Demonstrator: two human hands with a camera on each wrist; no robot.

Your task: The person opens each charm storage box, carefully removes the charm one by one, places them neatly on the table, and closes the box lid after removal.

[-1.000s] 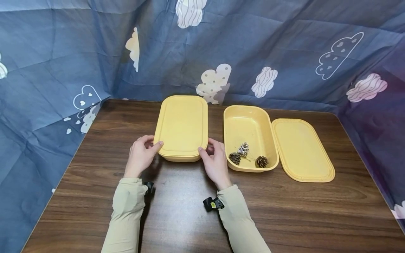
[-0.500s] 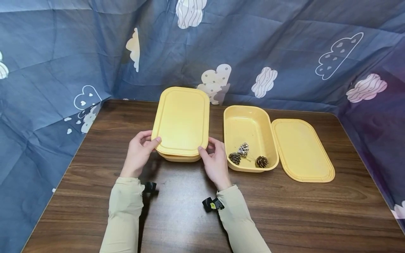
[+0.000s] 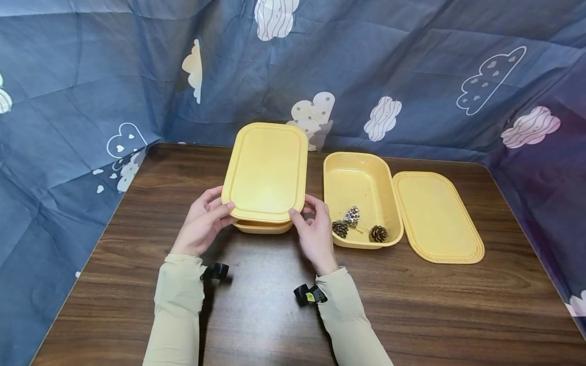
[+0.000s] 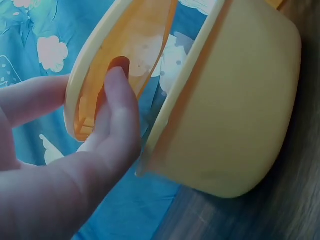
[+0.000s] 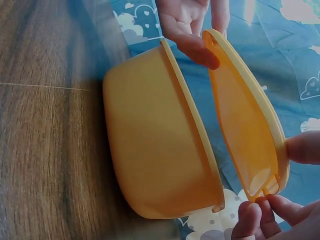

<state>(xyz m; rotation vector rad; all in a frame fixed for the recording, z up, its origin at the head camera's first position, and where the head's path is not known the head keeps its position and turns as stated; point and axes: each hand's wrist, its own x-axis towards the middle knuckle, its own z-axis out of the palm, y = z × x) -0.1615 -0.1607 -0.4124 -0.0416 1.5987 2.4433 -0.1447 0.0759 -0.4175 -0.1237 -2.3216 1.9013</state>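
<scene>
Lid [image 3: 267, 170] raised from box [image 3: 263, 229] | yellow, round-cornered | left fingers [image 4: 121, 102], right fingers [image 5: 248, 218] pinching it

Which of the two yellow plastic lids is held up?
The rounded rectangular yellow plastic lid above the left yellow box, pinched by the left hand and right hand; the other lid lies on the brown wooden table.

The table [image 3: 261, 320] carries 2 boxes [image 3: 263, 230] [image 3: 354, 185] and 1 lid [image 3: 438, 217].
</scene>
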